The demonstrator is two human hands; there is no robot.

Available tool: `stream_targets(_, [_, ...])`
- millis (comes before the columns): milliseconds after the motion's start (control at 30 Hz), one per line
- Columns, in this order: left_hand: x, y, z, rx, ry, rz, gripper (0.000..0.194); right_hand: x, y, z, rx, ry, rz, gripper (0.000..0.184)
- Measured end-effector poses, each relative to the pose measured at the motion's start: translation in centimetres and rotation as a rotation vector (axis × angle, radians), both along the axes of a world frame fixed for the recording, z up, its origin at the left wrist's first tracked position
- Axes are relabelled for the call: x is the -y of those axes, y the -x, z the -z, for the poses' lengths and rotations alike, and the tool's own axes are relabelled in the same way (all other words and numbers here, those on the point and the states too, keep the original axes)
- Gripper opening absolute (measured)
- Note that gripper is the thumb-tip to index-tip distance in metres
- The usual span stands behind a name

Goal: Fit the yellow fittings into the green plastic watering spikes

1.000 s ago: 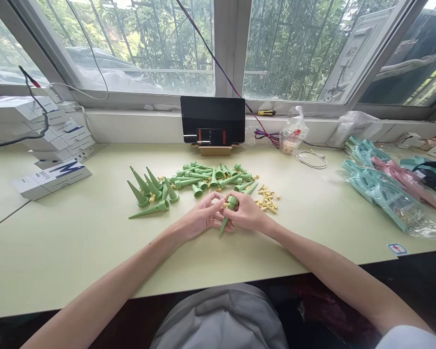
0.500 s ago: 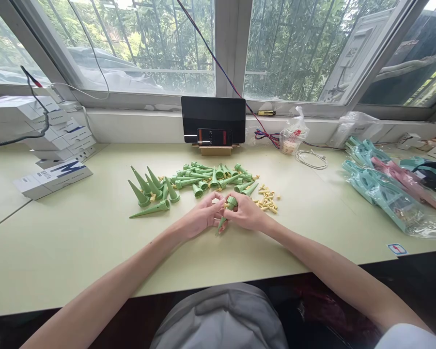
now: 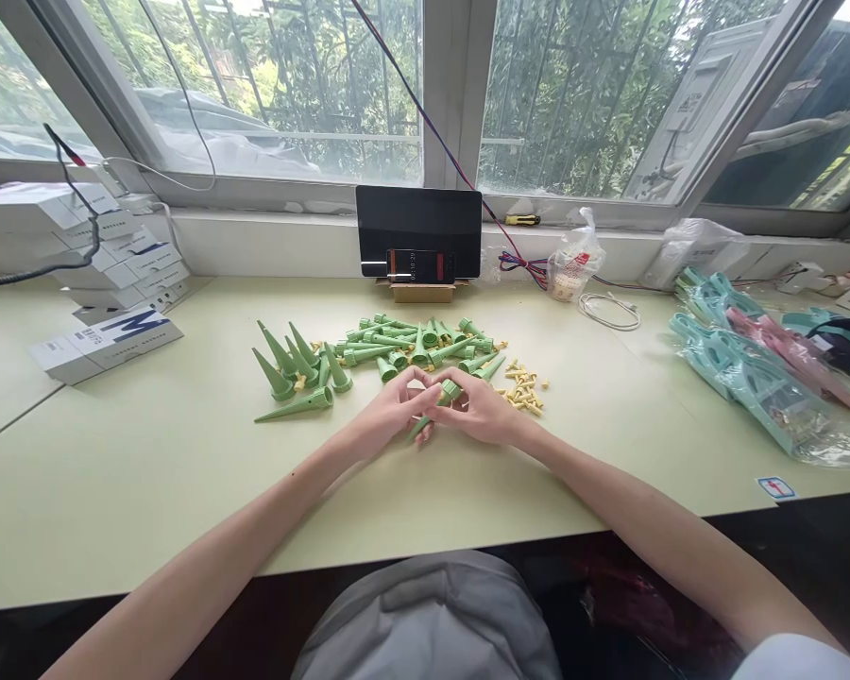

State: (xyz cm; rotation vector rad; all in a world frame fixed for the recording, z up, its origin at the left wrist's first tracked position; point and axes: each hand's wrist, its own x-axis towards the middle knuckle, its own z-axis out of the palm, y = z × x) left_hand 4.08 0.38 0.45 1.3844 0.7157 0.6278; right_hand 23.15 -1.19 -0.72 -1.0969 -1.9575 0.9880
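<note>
Above the front middle of the table, a green watering spike slants with its tip down to the left. My right hand grips its capped end between thumb and fingers. On the spike's side presses the thumb of my left hand, whose other fingers curl behind and under it. A speck of yellow shows where the thumbs meet; most of that part is hidden. Just beyond my hands lies a pile of green spikes. Several small yellow plugs lie right of my right hand.
More green spikes stand at the left, one lying down. A phone leans on a black tablet at the back. White boxes are stacked left; a bagged cup, cable and bagged teal items lie right.
The spike has tilted flatter, its tip swinging left and up. My left thumb has moved over the yellow part, which showed more plainly before. The view has shifted slightly.
</note>
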Motion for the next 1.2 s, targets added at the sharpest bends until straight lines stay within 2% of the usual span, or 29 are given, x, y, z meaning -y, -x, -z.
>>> stream_targets(200, [0.0,0.3,-0.6,-0.069,-0.073,-0.080,0.038,-0.5,-0.5,0.2,0.026,-0.125,-0.013,0.032])
stream_targets(500, [-0.2,0.3,-1.0,-0.035,-0.123,-0.117,0.036,-0.9,-0.6,0.5,-0.040,-0.231,0.107,0.026])
stream_targets(633, [-0.3,0.4,-0.6,-0.019,-0.062,-0.114,0.032,-0.9,-0.6,0.4,-0.053,-0.252,0.104,0.025])
stream_targets(800, [-0.4,0.3,0.1,0.070,0.079,-0.133,0.030,-0.7,-0.5,0.5,-0.036,-0.254,0.121,0.027])
stream_targets(933, [-0.4,0.2,0.0,0.112,0.191,-0.137,0.032,-0.6,-0.4,0.5,-0.026,-0.259,0.136,0.029])
stream_targets(1200, [-0.3,0.3,0.0,0.116,0.182,-0.140,0.032,-0.6,-0.3,0.5,-0.010,-0.271,0.135,0.030])
